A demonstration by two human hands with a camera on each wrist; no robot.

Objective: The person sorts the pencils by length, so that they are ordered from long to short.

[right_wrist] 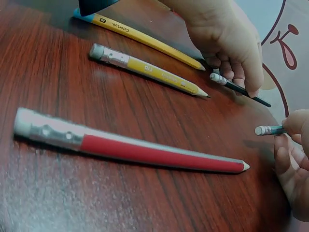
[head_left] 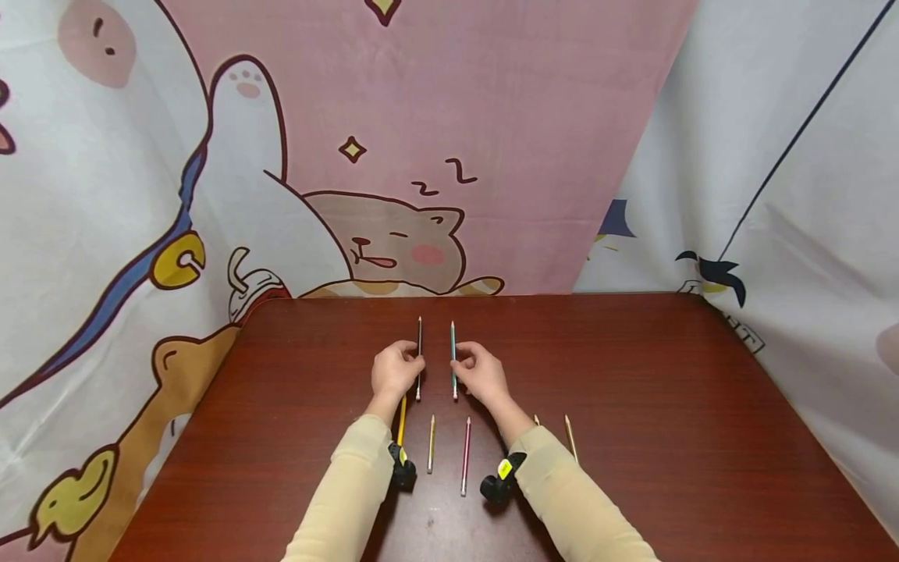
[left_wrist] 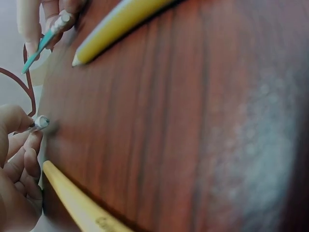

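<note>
Near the far side of the table, my left hand [head_left: 396, 368] pinches a black pencil [head_left: 420, 336] between thumb and fingers. A short gap to the right, a teal pencil [head_left: 453, 337] is pinched by my right hand [head_left: 483, 373]. Both pencils point away from me, roughly side by side, with their eraser ends toward me. The right wrist view shows the white eraser ends of the black pencil [right_wrist: 236, 88] and the teal pencil [right_wrist: 271, 130]. Whether either pencil touches the tabletop, I cannot tell.
On the brown table [head_left: 667, 390] lie a yellow pencil [head_left: 402, 421] by the left wrist, a shorter yellow pencil [head_left: 431, 445] and a red pencil [head_left: 466, 457]. Two more, including a gold-coloured pencil [head_left: 570, 437], are partly covered by the right forearm. A printed cloth [head_left: 527, 156] hangs behind.
</note>
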